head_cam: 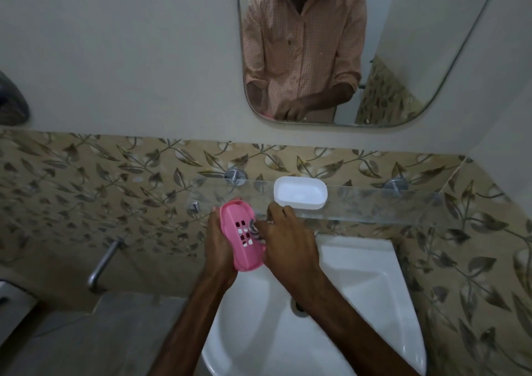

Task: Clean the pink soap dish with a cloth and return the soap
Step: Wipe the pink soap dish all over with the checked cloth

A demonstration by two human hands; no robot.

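My left hand [219, 244] holds the pink soap dish [240, 236] tilted on its side above the left edge of the white sink [359, 275]. The dish's slotted face with square holes is turned toward me. My right hand [288, 240] presses a dark-and-white patterned cloth [257, 231] against the dish's right edge; most of the cloth is hidden under the fingers. No soap is visible.
A glass shelf [374, 205] runs along the tiled wall behind my hands, carrying a white rectangular tray [300, 193]. A metal tap [103, 260] sticks out at the lower left. A mirror [359, 44] hangs above and reflects the person.
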